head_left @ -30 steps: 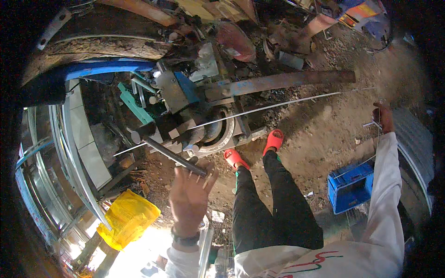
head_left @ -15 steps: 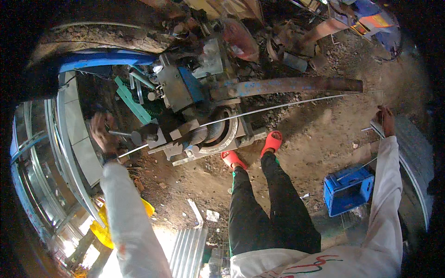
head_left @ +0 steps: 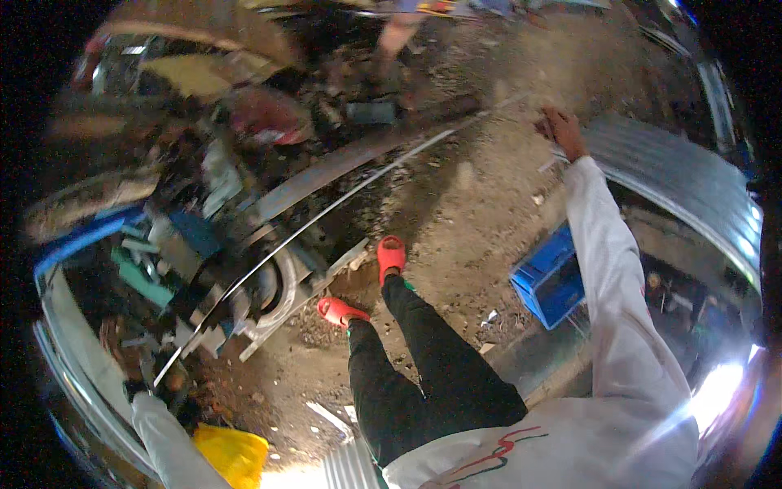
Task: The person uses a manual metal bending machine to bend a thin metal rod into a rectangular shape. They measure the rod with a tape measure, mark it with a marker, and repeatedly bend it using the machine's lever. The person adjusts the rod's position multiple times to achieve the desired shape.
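Observation:
A long thin metal rod (head_left: 350, 191) runs slantwise from the lower left toward the upper right, passing over a heavy bench machine (head_left: 265, 285) with a round, ring-shaped part. My left hand (head_left: 116, 346) is at the machine's left end, beside a short handle (head_left: 140, 341). Its fingers are dark and smeared, so their grip does not show. My right hand (head_left: 562, 132) is at the far right, close to the rod's faint far end, with its fingers curled together. What those fingers hold, if anything, I cannot make out.
A blue crate (head_left: 547, 281) lies below my right forearm, near corrugated metal sheeting (head_left: 676, 163). A broad flat metal bar (head_left: 334, 167) juts out from the machine. A yellow item (head_left: 230, 455) lies at lower left. My red sandals (head_left: 391, 254) are on the dirt floor.
The view has swung, so machine, rod and crate appear farther left and the rod slants more steeply. Both hands keep their places near the rod's two ends.

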### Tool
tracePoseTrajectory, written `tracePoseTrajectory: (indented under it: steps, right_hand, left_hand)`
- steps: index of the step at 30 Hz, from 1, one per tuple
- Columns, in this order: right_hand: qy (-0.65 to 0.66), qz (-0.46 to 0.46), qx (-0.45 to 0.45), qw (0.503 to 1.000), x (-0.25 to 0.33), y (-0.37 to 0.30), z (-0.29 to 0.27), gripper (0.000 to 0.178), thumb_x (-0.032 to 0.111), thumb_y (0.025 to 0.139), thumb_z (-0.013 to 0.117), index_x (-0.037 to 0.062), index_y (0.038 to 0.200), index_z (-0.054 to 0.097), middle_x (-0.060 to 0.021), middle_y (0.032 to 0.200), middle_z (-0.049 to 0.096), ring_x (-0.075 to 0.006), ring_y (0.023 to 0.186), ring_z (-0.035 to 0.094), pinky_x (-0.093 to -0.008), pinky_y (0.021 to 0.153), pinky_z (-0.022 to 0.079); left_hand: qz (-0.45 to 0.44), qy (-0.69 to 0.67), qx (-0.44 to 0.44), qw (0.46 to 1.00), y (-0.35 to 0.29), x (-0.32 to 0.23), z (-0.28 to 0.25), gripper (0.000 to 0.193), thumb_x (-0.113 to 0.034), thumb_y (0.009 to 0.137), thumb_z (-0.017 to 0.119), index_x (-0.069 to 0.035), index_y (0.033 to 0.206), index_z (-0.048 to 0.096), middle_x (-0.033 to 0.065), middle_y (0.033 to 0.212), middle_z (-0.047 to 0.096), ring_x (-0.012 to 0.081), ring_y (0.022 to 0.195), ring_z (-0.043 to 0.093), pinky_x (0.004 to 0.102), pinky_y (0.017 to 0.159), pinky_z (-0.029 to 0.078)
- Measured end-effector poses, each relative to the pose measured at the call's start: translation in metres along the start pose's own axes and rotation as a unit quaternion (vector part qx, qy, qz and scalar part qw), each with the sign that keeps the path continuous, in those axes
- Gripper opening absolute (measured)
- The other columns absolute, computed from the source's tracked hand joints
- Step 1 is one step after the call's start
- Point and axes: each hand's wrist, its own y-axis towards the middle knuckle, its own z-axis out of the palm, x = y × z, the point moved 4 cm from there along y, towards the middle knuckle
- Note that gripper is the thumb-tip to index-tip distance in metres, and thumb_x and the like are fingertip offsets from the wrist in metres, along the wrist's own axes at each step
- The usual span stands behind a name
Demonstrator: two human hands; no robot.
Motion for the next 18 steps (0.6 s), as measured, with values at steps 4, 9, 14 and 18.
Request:
tracePoseTrajectory:
  steps: [4,9,14,18]
  right_hand:
    - [-0.087,-0.039,-0.119,0.988,0.007,-0.035,-0.041,0.055,0.055,0.095,0.054,0.0064,0.117,0.066,-0.0058,0.099,0.071,-0.0152,0.089,0.064,-0.0288,0.073,0.047]
    - [-0.125,-0.073,-0.348,0.926,-0.03,-0.122,-0.099,0.06,0.056,0.095,0.054,-0.0014,0.109,0.066,-0.0077,0.094,0.07,-0.0182,0.089,0.063,-0.0336,0.075,0.046]
    - [-0.486,-0.198,-0.269,0.807,-0.231,-0.36,-0.167,0.039,0.035,0.103,0.042,0.0048,0.124,0.057,-0.0202,0.107,0.065,-0.0317,0.098,0.064,-0.0433,0.085,0.048]
    - [-0.257,0.256,0.03,0.931,-0.283,-0.54,-0.04,0.046,0.039,0.1,0.041,0.0041,0.126,0.055,-0.0236,0.115,0.062,-0.0376,0.106,0.061,-0.0483,0.09,0.048]
  left_hand:
    - [-0.027,0.001,-0.025,0.999,0.005,0.008,0.01,0.047,-0.037,0.093,0.059,-0.004,0.126,0.059,0.0156,0.133,0.055,0.0375,0.12,0.053,0.051,0.102,0.044]
    - [-0.079,0.331,0.062,0.938,0.009,-0.032,-0.01,0.059,-0.037,0.089,0.058,0.003,0.132,0.049,0.0167,0.14,0.047,0.0376,0.124,0.046,0.0508,0.105,0.04]
    - [-0.31,0.021,-0.02,0.95,0.069,-0.192,0.018,0.068,-0.023,0.089,0.054,0.007,0.145,0.029,0.0229,0.153,0.024,0.0398,0.14,0.027,0.0495,0.117,0.026]
    - [-0.297,-0.131,-0.067,0.943,-0.018,-0.242,-0.035,0.08,-0.014,0.089,0.057,0.008,0.152,0.012,0.0291,0.159,0.008,0.0424,0.147,0.015,0.0442,0.123,0.018]
